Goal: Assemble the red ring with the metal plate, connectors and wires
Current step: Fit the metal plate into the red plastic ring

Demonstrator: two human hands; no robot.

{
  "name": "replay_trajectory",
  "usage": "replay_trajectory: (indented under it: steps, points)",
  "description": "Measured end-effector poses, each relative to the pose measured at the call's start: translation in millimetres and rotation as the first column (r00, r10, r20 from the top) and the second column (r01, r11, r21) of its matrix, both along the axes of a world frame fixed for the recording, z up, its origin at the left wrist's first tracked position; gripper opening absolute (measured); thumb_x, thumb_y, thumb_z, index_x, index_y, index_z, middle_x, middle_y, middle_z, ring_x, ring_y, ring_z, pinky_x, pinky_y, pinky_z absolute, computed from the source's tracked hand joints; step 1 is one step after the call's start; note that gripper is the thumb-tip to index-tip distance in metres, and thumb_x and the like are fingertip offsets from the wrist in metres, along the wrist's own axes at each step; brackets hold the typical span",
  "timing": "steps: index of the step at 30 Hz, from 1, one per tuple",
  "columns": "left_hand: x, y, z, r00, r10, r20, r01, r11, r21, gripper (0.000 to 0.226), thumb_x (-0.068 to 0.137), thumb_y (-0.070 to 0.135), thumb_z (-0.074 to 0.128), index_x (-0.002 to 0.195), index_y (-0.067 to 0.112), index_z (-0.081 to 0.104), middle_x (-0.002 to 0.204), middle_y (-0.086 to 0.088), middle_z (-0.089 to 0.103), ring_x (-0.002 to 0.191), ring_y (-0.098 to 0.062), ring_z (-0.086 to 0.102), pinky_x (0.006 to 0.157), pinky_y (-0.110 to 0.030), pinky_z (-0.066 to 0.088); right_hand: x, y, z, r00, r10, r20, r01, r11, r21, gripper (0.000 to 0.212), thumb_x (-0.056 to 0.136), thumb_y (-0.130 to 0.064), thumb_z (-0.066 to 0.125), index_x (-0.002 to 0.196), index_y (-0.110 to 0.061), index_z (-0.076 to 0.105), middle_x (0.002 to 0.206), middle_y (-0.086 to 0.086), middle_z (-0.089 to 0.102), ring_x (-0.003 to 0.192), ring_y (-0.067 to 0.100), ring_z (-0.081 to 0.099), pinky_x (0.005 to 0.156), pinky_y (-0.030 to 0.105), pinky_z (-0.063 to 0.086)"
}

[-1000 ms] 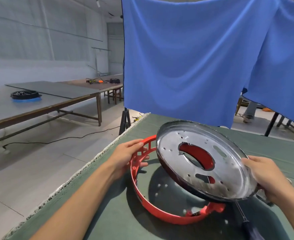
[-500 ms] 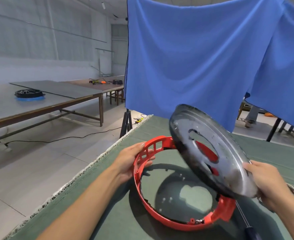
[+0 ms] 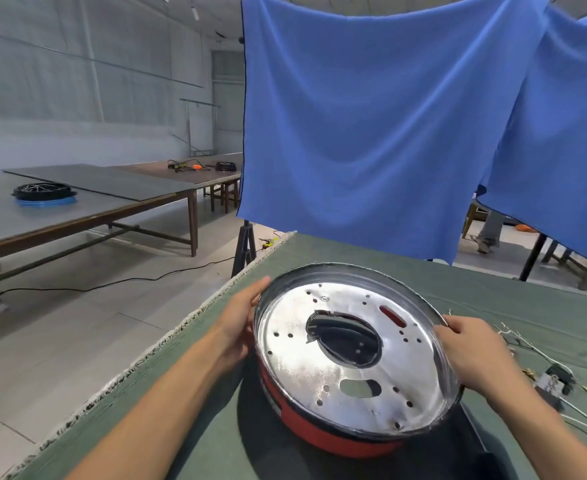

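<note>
The round metal plate (image 3: 351, 375), shiny and full of holes with a large central opening, lies on top of the red ring (image 3: 323, 436), tilted toward me. Only the ring's near side shows below the plate's rim. My left hand (image 3: 242, 320) holds the plate's left edge, fingers along the rim. My right hand (image 3: 468, 344) grips the plate's right rim, thumb on top. White wires (image 3: 527, 344) and a small connector block (image 3: 555, 384) lie on the green table cover (image 3: 188, 427) to the right.
A blue cloth (image 3: 371, 126) hangs behind the table. The table's left edge (image 3: 167, 341) drops to the floor. A dark tool handle (image 3: 475, 431) lies by the ring's near right. Other tables (image 3: 88, 206) stand far left.
The plate was held steeply tilted above the ring by my right hand; now it lies down on the ring. My left hand moved from the ring to the plate's left edge.
</note>
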State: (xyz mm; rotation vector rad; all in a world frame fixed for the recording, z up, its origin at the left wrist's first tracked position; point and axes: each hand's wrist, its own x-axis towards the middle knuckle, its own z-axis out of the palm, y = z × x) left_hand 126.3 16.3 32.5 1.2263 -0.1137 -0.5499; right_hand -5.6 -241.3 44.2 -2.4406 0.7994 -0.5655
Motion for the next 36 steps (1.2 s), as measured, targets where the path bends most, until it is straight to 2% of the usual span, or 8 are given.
replay_trajectory:
  steps: [4,7,14,20,27,31,34,36]
  points:
    - [-3.9,1.6,-1.4,0.994,0.039,0.098,-0.047,0.996,0.08,0.018,0.086,0.014,0.056,0.073,0.014,0.069,0.083,-0.009,0.065,0.078,-0.022,0.059,0.073,-0.034,0.047,4.7,4.5,0.1,0.998,0.034,-0.043,-0.033,0.999,0.022,0.018,0.085,-0.009,0.055,0.069,-0.018,0.055,0.07,0.003,0.061,0.068,0.023,0.053,0.059,0.033,0.035]
    - [-6.3,-0.3,-1.8,0.987,0.028,0.157,-0.04,0.997,0.071,0.024,0.086,0.005,0.05,0.101,0.006,0.069,0.102,-0.013,0.065,0.096,-0.024,0.056,0.079,-0.037,0.045,3.2,3.7,0.1,1.0,-0.017,-0.015,0.017,0.999,0.042,0.016,0.082,-0.007,0.059,0.08,-0.022,0.058,0.082,0.003,0.063,0.082,0.025,0.055,0.068,0.03,0.036]
    - [-9.3,-9.3,-4.8,0.95,0.134,0.283,-0.184,0.97,0.157,0.031,0.084,0.001,0.052,0.055,0.013,0.057,0.06,-0.005,0.053,0.062,-0.021,0.046,0.063,-0.032,0.037,-3.3,-2.0,4.7,0.995,-0.085,-0.044,0.085,0.996,0.005,0.012,0.079,-0.004,0.057,0.081,-0.012,0.066,0.082,0.011,0.068,0.077,0.03,0.054,0.068,0.033,0.041]
    - [-13.0,-12.2,-3.1,0.946,0.181,0.271,-0.226,0.963,0.148,0.023,0.089,0.007,0.054,0.066,0.011,0.058,0.064,-0.003,0.053,0.06,-0.015,0.047,0.056,-0.027,0.039,-5.7,-1.6,14.3,0.991,-0.018,-0.131,0.023,0.999,0.041,0.012,0.074,0.001,0.053,0.068,-0.003,0.063,0.049,0.006,0.052,0.038,0.018,0.048,0.045,0.021,0.039]
    - [-13.9,-3.9,0.4,0.965,0.198,0.17,-0.22,0.967,0.126,0.028,0.078,-0.003,0.043,0.059,0.016,0.036,0.064,0.0,0.033,0.058,-0.013,0.031,0.05,-0.026,0.029,-4.4,7.6,15.7,0.986,0.045,-0.16,-0.038,0.998,0.051,0.022,0.071,0.004,0.049,0.055,-0.011,0.048,0.049,0.008,0.041,0.045,0.022,0.038,0.047,0.024,0.032]
    - [-17.5,1.9,2.0,0.975,0.131,0.179,-0.162,0.971,0.178,0.019,0.071,-0.007,0.041,0.074,0.01,0.047,0.082,-0.006,0.045,0.073,-0.016,0.039,0.056,-0.025,0.033,-3.5,8.9,15.1,0.982,0.03,-0.187,-0.027,0.999,0.021,0.02,0.071,0.002,0.048,0.055,-0.01,0.045,0.053,0.009,0.042,0.054,0.026,0.037,0.051,0.028,0.03]
    - [-20.8,-2.1,-1.0,0.974,0.11,0.196,-0.147,0.972,0.183,0.045,0.069,-0.014,0.036,0.103,0.003,0.06,0.093,-0.011,0.053,0.085,-0.021,0.045,0.062,-0.027,0.036,-5.2,8.4,15.1,0.982,0.006,-0.19,-0.009,1.0,-0.019,0.013,0.08,-0.008,0.054,0.084,-0.008,0.066,0.081,0.012,0.066,0.08,0.034,0.057,0.062,0.031,0.038]
    - [-22.7,-5.0,-1.4,0.972,0.11,0.208,-0.144,0.977,0.158,0.056,0.067,-0.016,0.033,0.111,0.004,0.061,0.093,-0.014,0.055,0.085,-0.025,0.047,0.061,-0.027,0.037,-6.3,10.1,15.2,0.983,-0.019,-0.184,0.013,0.999,-0.03,0.033,0.087,-0.024,0.057,0.119,-0.017,0.06,0.112,0.007,0.066,0.103,0.031,0.058,0.078,0.033,0.043]
